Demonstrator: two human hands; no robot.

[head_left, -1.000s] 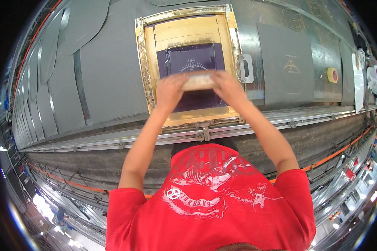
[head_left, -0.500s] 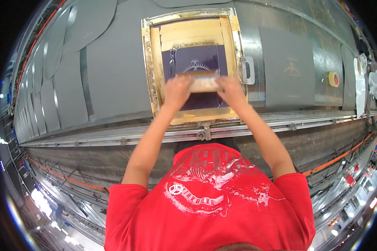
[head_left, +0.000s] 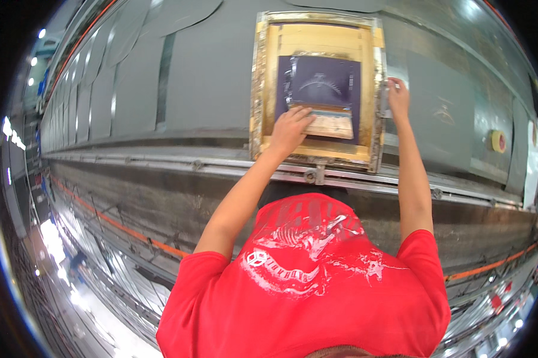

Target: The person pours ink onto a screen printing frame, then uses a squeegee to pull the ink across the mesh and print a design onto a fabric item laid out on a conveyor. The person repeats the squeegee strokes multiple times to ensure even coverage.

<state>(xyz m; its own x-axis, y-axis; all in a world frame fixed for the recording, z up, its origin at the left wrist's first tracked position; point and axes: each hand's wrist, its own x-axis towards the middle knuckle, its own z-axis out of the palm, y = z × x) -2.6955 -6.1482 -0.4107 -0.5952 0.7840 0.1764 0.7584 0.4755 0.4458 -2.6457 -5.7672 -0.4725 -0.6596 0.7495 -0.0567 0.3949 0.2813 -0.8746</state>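
Observation:
A screen-printing frame [head_left: 258,71] with yellow borders and a dark purple mesh [head_left: 317,85] bearing a pale arched design lies on the long table. My left hand [head_left: 293,125] grips the left end of a squeegee [head_left: 329,124], which rests across the lower part of the mesh. My right hand [head_left: 399,95] is closed on the handle [head_left: 388,100] at the frame's right side, which it partly hides.
Grey sheets [head_left: 131,89] line the table at left. Right of the frame are a printed grey sheet [head_left: 436,131] and a yellow tape roll [head_left: 498,141]. A metal rail [head_left: 221,166] with clamps runs along the near edge, above an orange bar [head_left: 120,221].
My right hand has left the squeegee and moved right to the frame's handle. My left hand stays on the squeegee. The view has shifted, putting the frame farther right.

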